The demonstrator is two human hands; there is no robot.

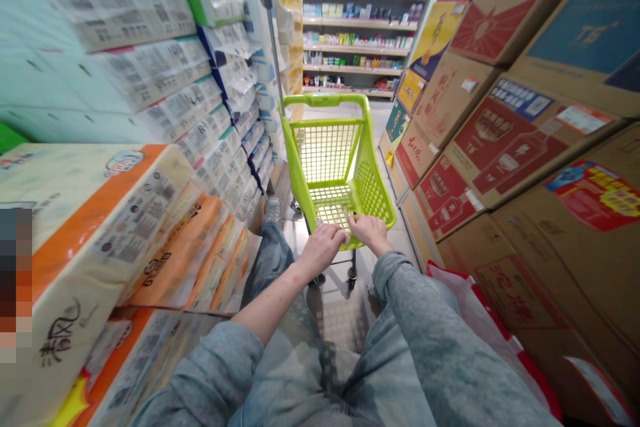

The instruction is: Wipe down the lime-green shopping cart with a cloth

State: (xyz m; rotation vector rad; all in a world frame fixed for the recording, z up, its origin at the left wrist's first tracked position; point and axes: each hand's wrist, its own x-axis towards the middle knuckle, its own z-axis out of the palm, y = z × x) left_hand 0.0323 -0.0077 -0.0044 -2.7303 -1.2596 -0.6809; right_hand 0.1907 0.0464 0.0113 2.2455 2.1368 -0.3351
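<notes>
My left hand (325,245) is closed above the near end of a lime-green shopping cart (384,203), its fingers curled and pointing right. A small pale bit shows at its fingertips, too small to name. Close beside it, my right hand (369,231) is closed too, thumb and fingers drawn together over the cart's near rim. Whether either hand grips the rim itself is hidden. The cart has a plastic lattice basket, with no goods visible in it, and stands on black wheels between my legs. A thin grey pole rises at its far left corner.
Stacked tissue packs (145,213) line the left side of the narrow aisle. Cardboard cartons (500,140) are piled on the right. A red-edged white bag (465,293) lies by my right leg. Shelves of small products (357,13) stand ahead.
</notes>
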